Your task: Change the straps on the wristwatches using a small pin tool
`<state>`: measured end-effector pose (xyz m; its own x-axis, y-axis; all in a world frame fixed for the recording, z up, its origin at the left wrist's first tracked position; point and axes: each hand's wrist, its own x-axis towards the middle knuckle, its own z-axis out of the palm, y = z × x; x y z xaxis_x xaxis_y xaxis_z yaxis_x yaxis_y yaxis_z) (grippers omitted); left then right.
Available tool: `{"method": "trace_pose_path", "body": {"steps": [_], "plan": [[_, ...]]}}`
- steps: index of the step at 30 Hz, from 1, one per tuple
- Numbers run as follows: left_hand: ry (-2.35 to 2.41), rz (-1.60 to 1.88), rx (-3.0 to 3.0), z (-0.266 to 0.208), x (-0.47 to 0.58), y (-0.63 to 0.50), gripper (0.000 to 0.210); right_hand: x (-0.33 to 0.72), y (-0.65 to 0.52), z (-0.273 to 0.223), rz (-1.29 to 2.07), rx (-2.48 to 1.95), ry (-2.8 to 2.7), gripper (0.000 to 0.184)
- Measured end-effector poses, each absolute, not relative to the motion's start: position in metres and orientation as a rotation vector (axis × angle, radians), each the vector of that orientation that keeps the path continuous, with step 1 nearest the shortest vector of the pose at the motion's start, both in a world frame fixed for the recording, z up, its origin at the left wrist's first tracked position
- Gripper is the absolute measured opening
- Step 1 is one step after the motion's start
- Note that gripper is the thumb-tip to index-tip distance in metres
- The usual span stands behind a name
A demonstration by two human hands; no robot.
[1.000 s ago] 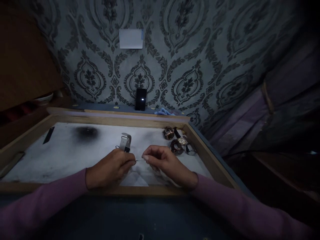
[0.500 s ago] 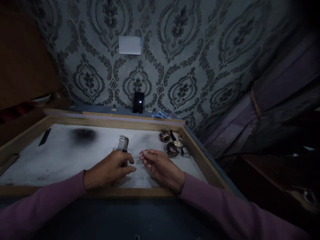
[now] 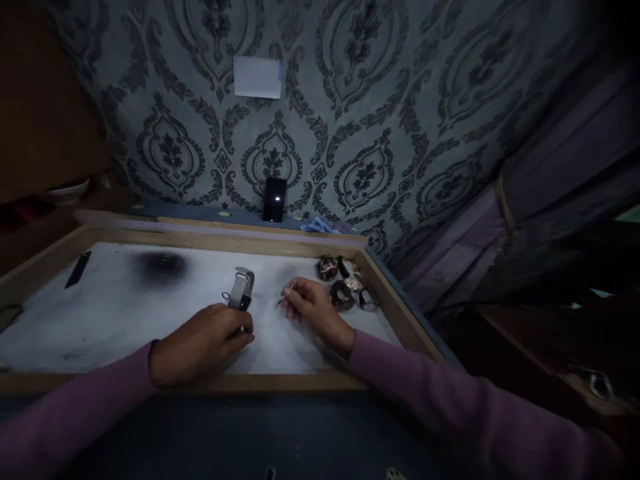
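Observation:
My left hand (image 3: 203, 340) is closed around the lower part of a watch with a light grey strap (image 3: 241, 287). The strap and its buckle rise above my fingers, and the watch's lower part is hidden behind them. Beside the strap, on its left, lies a small dark ring-shaped piece (image 3: 225, 296). In my right hand (image 3: 315, 310) a slim metal tool (image 3: 279, 303) is pinched between thumb and fingertips, its thin tip pointing down to the left. The tool's exact kind is too small to make out. A gap separates the tool from the watch.
Several watches (image 3: 343, 295) lie at the right end of a wooden-framed tray (image 3: 225, 243) with a white surface. A dark flat strip (image 3: 78, 269) lies at its left. Behind the tray, a phone (image 3: 275, 199) leans on the patterned wall near a blue cloth (image 3: 319, 225).
My left hand has shifted slightly left and down, its fingers now curled in closer to the watch. The right hand has risen a little, and its tool has tilted downward.

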<state>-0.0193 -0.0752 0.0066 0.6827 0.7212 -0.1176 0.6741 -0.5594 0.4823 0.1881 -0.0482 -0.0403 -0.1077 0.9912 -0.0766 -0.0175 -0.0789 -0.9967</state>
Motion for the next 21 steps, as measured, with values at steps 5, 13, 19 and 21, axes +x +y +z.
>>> {"method": "trace_pose_path", "body": {"steps": [5,13,19,21], "plan": [[1.078,0.102,2.410,0.005,-0.020,-0.074,0.023,0.188,-0.060,-0.036,0.899,-1.174,-1.965,0.012],[1.051,0.097,2.448,0.000,-0.024,-0.073,0.021,0.191,-0.062,-0.035,0.843,-1.205,-2.067,0.014],[0.911,0.167,2.530,-0.007,-0.022,-0.075,0.022,0.203,-0.048,-0.042,1.187,-1.177,-1.681,0.019],[0.846,0.166,2.566,-0.009,-0.021,-0.076,0.023,0.209,-0.046,-0.045,1.216,-1.190,-1.635,0.016]]}}
